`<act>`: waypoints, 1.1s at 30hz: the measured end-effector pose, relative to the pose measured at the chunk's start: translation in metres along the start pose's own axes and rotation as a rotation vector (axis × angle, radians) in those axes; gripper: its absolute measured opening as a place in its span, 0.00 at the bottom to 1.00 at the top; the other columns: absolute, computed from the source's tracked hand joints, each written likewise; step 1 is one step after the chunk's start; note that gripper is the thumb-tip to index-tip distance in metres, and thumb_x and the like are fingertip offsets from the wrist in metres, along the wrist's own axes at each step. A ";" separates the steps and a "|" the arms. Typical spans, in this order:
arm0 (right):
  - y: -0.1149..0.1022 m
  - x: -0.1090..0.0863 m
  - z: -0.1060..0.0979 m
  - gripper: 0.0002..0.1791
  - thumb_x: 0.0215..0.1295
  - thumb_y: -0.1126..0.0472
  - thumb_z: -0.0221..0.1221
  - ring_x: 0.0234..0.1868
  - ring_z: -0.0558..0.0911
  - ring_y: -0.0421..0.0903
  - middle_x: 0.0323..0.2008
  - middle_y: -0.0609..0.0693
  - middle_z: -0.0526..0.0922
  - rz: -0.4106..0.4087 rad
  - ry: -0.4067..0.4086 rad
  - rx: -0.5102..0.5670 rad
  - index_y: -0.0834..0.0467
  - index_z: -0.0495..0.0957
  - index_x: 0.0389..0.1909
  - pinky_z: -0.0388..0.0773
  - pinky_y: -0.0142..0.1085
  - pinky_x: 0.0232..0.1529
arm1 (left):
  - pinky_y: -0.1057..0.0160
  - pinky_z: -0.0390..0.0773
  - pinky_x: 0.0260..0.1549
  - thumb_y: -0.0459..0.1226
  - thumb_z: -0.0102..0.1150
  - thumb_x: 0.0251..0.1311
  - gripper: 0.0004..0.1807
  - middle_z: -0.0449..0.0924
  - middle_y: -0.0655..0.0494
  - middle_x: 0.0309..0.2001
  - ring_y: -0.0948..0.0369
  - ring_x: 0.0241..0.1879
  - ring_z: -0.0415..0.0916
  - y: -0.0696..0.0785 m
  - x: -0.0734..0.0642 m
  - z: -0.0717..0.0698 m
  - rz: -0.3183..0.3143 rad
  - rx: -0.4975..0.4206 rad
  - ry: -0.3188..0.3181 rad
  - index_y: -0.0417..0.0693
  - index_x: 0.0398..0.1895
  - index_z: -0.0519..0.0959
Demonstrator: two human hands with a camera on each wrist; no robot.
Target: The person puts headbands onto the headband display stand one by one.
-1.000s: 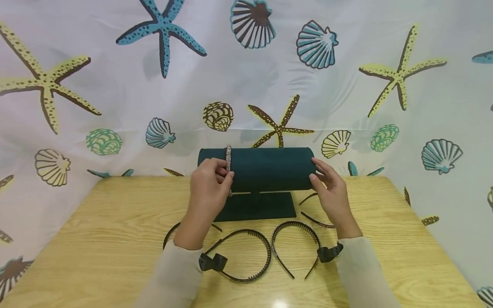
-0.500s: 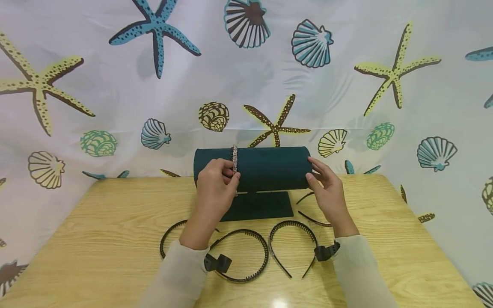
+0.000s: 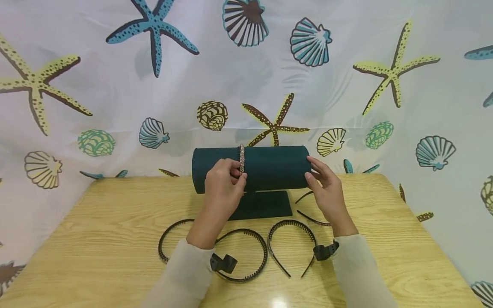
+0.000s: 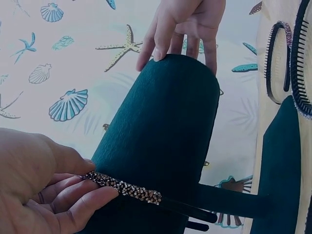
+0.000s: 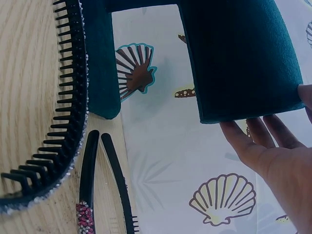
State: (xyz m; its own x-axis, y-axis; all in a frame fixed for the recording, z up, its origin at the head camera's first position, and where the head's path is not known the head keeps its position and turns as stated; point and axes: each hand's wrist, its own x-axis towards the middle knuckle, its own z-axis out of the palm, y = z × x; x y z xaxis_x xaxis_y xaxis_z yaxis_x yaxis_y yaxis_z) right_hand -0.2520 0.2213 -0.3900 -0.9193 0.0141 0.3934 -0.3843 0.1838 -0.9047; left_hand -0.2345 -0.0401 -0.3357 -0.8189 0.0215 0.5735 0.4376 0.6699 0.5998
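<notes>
A dark green padded display roll [image 3: 277, 169] lies sideways on its post above a flat base [image 3: 269, 205]. Sparkly and toothed, a headband [image 3: 242, 155] straddles the roll a little left of its middle. My left hand [image 3: 223, 186] pinches the near side of this headband between thumb and fingers; the left wrist view shows the grip on its crystal-covered band [image 4: 131, 189]. In the left wrist view, its black ends stick out past the roll's underside. At the roll's right end, my right hand [image 3: 329, 194] holds the edge with thumb and fingertips spread around it.
More headbands lie on the wooden table [image 3: 96, 239]: a toothed one [image 3: 265, 252] in front of the base, another [image 3: 291, 222] to its right, one [image 3: 159, 244] partly behind my left arm, and one [image 3: 313, 217] beneath my right hand. A shell-printed cloth [image 3: 246, 77] hangs behind.
My left hand has slid the headband rightward along the roll, from near its left end toward the middle. The right hand keeps its place on the right end.
</notes>
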 end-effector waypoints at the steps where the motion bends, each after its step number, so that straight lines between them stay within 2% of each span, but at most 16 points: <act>1: 0.000 0.000 0.000 0.26 0.75 0.59 0.54 0.69 0.71 0.52 0.74 0.51 0.64 0.000 -0.001 0.000 0.48 0.67 0.72 0.76 0.23 0.53 | 0.60 0.83 0.32 0.31 0.67 0.60 0.12 0.78 0.47 0.35 0.57 0.30 0.80 0.001 0.000 0.001 0.001 -0.001 -0.002 0.36 0.46 0.81; 20: 0.000 0.000 0.001 0.26 0.75 0.59 0.54 0.68 0.73 0.52 0.73 0.52 0.64 -0.006 -0.004 -0.006 0.47 0.68 0.72 0.78 0.24 0.52 | 0.62 0.84 0.34 0.31 0.67 0.60 0.11 0.77 0.48 0.36 0.57 0.32 0.80 0.010 0.000 0.012 0.008 -0.010 -0.036 0.36 0.45 0.80; 33: -0.002 0.001 -0.001 0.26 0.75 0.59 0.54 0.66 0.74 0.52 0.73 0.53 0.65 0.000 -0.005 -0.016 0.47 0.68 0.72 0.78 0.26 0.52 | 0.62 0.84 0.33 0.32 0.67 0.61 0.12 0.77 0.49 0.35 0.58 0.31 0.79 0.011 -0.002 0.022 0.042 -0.022 -0.025 0.37 0.47 0.80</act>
State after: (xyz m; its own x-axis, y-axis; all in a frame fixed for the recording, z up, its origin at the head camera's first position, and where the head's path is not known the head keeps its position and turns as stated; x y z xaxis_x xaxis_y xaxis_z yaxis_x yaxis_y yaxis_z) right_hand -0.2521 0.2216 -0.3880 -0.9198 0.0090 0.3924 -0.3829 0.1995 -0.9020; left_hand -0.2363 -0.0167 -0.3424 -0.8085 0.0681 0.5845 0.4797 0.6516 0.5876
